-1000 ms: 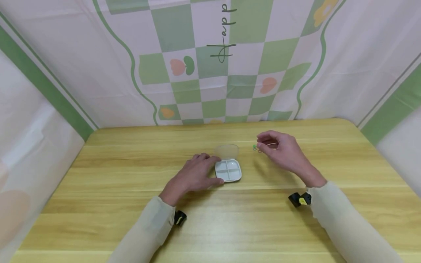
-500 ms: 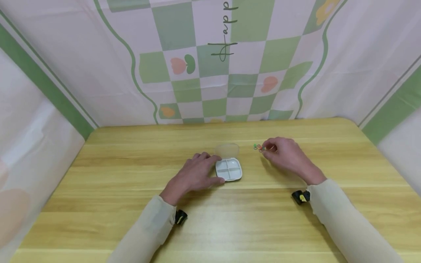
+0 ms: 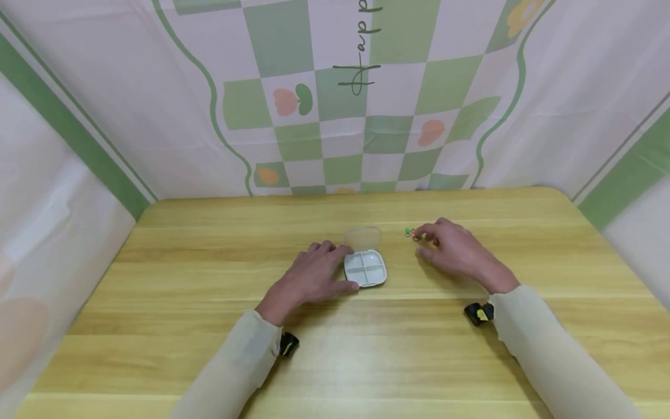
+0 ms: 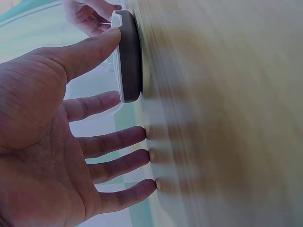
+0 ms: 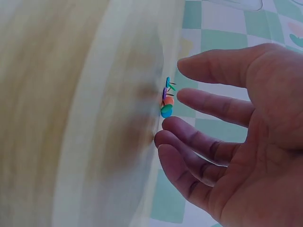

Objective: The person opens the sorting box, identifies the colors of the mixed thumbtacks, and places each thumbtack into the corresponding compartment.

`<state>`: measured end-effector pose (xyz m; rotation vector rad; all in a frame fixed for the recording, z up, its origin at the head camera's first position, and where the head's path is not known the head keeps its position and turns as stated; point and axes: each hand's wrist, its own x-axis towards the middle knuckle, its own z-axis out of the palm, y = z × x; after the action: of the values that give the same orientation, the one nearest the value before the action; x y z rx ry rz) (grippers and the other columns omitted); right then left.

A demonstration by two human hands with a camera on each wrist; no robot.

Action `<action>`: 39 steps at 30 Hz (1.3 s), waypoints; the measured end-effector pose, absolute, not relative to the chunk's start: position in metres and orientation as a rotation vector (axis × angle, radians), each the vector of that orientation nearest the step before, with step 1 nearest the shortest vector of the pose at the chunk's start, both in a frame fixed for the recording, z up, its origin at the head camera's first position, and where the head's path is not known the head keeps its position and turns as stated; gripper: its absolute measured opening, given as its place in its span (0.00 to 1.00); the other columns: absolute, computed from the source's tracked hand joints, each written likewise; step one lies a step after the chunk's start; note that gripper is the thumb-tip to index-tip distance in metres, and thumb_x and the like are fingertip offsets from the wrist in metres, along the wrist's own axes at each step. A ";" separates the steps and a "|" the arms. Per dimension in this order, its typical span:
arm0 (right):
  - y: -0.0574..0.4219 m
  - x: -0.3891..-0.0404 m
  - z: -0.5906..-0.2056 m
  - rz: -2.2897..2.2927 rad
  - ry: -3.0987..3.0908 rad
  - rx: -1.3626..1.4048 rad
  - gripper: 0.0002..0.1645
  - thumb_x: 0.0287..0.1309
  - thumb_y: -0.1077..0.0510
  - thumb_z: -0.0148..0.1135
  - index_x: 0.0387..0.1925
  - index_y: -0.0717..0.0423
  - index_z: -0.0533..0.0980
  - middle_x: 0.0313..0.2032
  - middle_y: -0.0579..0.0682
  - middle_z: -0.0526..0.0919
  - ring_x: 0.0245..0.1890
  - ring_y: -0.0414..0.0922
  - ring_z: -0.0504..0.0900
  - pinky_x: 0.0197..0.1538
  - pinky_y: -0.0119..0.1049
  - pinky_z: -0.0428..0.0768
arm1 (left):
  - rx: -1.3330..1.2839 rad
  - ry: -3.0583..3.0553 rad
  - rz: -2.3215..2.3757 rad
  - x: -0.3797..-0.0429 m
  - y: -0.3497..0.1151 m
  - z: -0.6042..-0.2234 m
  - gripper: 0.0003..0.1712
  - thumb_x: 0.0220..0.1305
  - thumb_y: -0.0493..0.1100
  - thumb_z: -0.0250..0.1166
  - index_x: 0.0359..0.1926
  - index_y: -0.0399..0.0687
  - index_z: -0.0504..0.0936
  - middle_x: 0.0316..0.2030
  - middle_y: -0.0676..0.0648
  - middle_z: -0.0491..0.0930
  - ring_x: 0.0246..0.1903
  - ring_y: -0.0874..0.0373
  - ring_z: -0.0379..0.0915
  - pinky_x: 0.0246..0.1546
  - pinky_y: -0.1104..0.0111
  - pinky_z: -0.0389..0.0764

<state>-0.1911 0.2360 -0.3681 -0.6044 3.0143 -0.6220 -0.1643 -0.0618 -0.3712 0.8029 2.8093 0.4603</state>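
Note:
A small white pill case (image 3: pixel 365 269) with four-way dividers stands open on the table, its clear lid (image 3: pixel 362 238) tipped back. My left hand (image 3: pixel 313 273) holds the case at its left side, thumb at the front edge and index finger towards the back; the other fingertips rest on the table. In the left wrist view the case's dark base (image 4: pixel 130 61) shows. Right of it lies a little cluster of coloured thumbtacks (image 5: pixel 166 109): blue, green, orange and purple heads, some pins sticking out. My right hand (image 3: pixel 456 250) is right at them, thumb and index finger apart, nothing between them.
The wooden table (image 3: pixel 335 361) reaches a patterned cloth backdrop (image 3: pixel 340 134) at its far edge. Bare wood lies between the case and the thumbtacks. A black wrist camera (image 3: pixel 478 313) sits under the right sleeve, another (image 3: pixel 288 344) under the left.
My right hand has come down from above the thumbtacks to beside them, and its thumb has since parted from the index finger. My left hand stays at the case.

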 end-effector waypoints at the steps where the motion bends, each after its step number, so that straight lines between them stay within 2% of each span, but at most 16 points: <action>1: 0.236 -0.191 -0.368 -0.615 3.014 -0.610 0.19 0.55 0.52 0.60 0.49 0.52 0.76 0.39 0.55 0.76 0.40 0.50 0.74 0.40 0.46 0.71 | 0.803 2.809 0.459 -0.164 -0.062 -0.371 0.41 0.54 0.68 0.59 0.66 0.59 0.62 0.58 0.45 0.66 0.55 0.48 0.62 0.49 0.52 0.66; 7: 0.236 -0.192 -0.366 -0.619 3.023 -0.577 0.17 0.55 0.52 0.60 0.47 0.51 0.77 0.39 0.54 0.76 0.39 0.49 0.74 0.40 0.46 0.71 | 0.795 2.810 0.459 -0.163 -0.061 -0.369 0.41 0.53 0.68 0.59 0.65 0.59 0.62 0.58 0.45 0.66 0.55 0.47 0.62 0.49 0.52 0.65; 15: 0.232 -0.208 -0.358 -0.469 3.099 -0.643 0.08 0.54 0.53 0.60 0.35 0.50 0.80 0.31 0.45 0.78 0.33 0.44 0.75 0.40 0.44 0.71 | 0.784 2.821 0.456 -0.163 -0.059 -0.370 0.41 0.54 0.68 0.58 0.66 0.58 0.62 0.58 0.45 0.66 0.55 0.48 0.62 0.50 0.52 0.65; 21: 0.231 -0.220 -0.352 -0.308 3.094 -0.716 0.05 0.51 0.52 0.62 0.29 0.48 0.79 0.26 0.43 0.76 0.29 0.43 0.74 0.34 0.43 0.71 | 0.782 2.813 0.445 -0.163 -0.059 -0.369 0.42 0.54 0.69 0.58 0.66 0.59 0.61 0.58 0.45 0.66 0.54 0.49 0.62 0.50 0.53 0.65; 27: 0.230 -0.226 -0.343 -0.253 2.988 -0.760 0.03 0.49 0.55 0.62 0.29 0.46 0.79 0.25 0.42 0.74 0.27 0.42 0.71 0.32 0.41 0.70 | 0.774 2.807 0.428 -0.164 -0.059 -0.369 0.42 0.54 0.69 0.57 0.66 0.60 0.60 0.58 0.45 0.66 0.55 0.48 0.62 0.51 0.52 0.64; 39: 0.225 -0.234 -0.341 -0.169 2.936 -0.840 0.02 0.51 0.55 0.61 0.26 0.47 0.78 0.25 0.42 0.75 0.27 0.41 0.71 0.32 0.40 0.71 | 0.766 2.802 0.420 -0.164 -0.060 -0.368 0.42 0.54 0.69 0.57 0.66 0.60 0.60 0.59 0.45 0.65 0.56 0.48 0.61 0.52 0.52 0.63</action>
<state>-0.2340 0.2254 -0.3411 -0.8402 2.9362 -0.1688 -0.1639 -0.0602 -0.3683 0.7661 2.8023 0.4205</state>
